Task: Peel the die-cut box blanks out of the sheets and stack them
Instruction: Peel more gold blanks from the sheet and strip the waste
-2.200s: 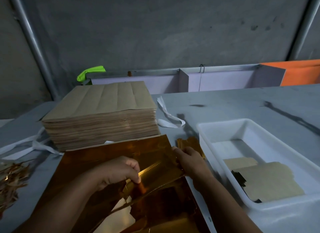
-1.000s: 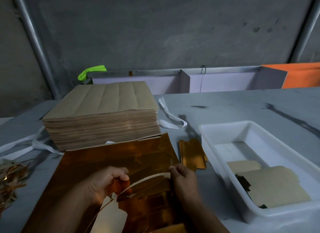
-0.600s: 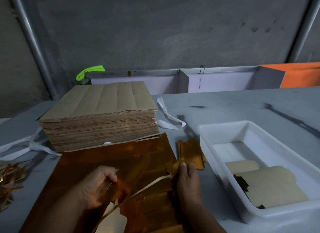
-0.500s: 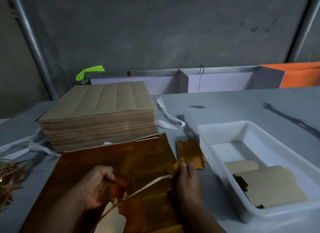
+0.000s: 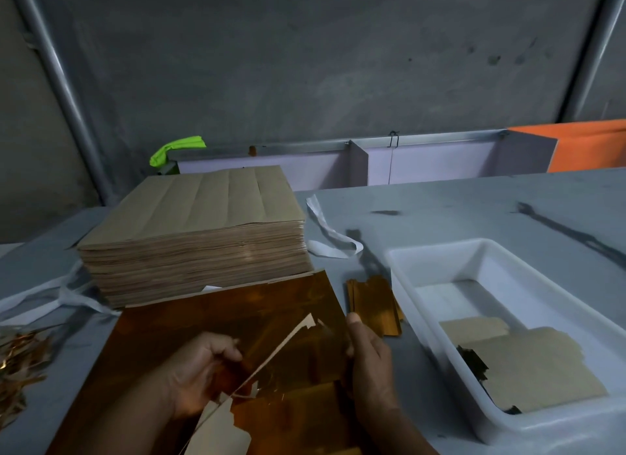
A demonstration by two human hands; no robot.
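Your left hand point(image 5: 200, 370) pinches the gold blank point(image 5: 305, 353) — right hand point(image 5: 371, 359) grips its other edge, fingertips hidden underneath; the sheet point(image 5: 203, 319) is cut off below.

stack point(image 5: 193, 237) behind sheet point(image 5: 210, 326) | small pile point(image 5: 372, 302) between sheet and tray point(image 5: 440, 248) | tray right, perhaps blanks point(image 5: 535, 370) inside

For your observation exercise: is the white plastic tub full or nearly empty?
Nearly empty: the white plastic tub holds only a few flat brown blanks low on its floor, with bare floor showing beyond them.
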